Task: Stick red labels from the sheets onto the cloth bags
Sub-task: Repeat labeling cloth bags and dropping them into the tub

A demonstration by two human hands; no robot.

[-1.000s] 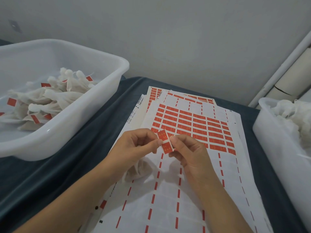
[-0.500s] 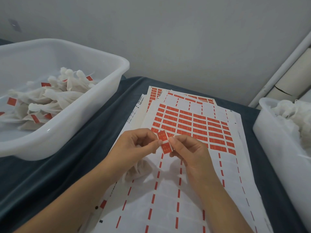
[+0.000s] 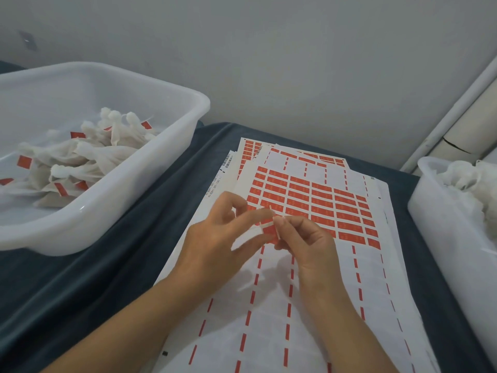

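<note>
Both hands are meeting above the middle of the top white label sheet (image 3: pixel 304 305). The left hand (image 3: pixel 215 243) and the right hand (image 3: pixel 306 238) are together pinching a small red rectangular label (image 3: pixel 269 229) between thumbs and fingertips, with the other fingers loosely curled. The red label is hanging just above the sheet, at the near edge of the block of unpeeled red labels (image 3: pixel 314 208). Print on those labels is too small to read; a barcode and tiny digits are showing at the left edge of a lower sheet (image 3: pixel 227 161). By the table's left edge, a white plastic tub (image 3: pixel 139 189) is holding labelled white cloth bags (image 3: pixel 88 157). At the right edge, another white bin (image 3: pixel 441 227) is holding plain white cloth bags (image 3: pixel 473 181).
</note>
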